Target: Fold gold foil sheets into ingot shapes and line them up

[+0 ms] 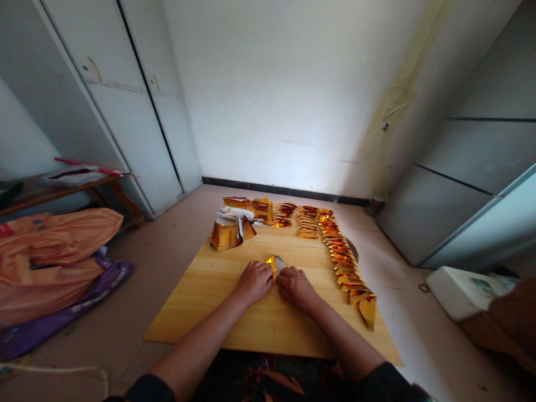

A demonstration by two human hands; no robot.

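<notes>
A small sheet of gold foil paper (273,266), partly folded with its pale grey back showing, lies on the wooden board (201,296) between my hands. My left hand (254,282) has its fingers closed on the paper's left side. On the right side, my right hand (296,286) presses its curled fingers onto the same paper. The fingertips hide the paper's lower part. Beyond my left hand, a curved stack of gold paper (225,234) rests on the board. A long row of folded gold paper pieces (341,262) runs along the right edge.
Shorter rows of folded gold pieces (308,222) and more gold paper (263,211) lie at the board's far side. An orange bag (62,234) is on the left. A white box (463,293) stands at right, below a grey cabinet (452,184). The wall is behind.
</notes>
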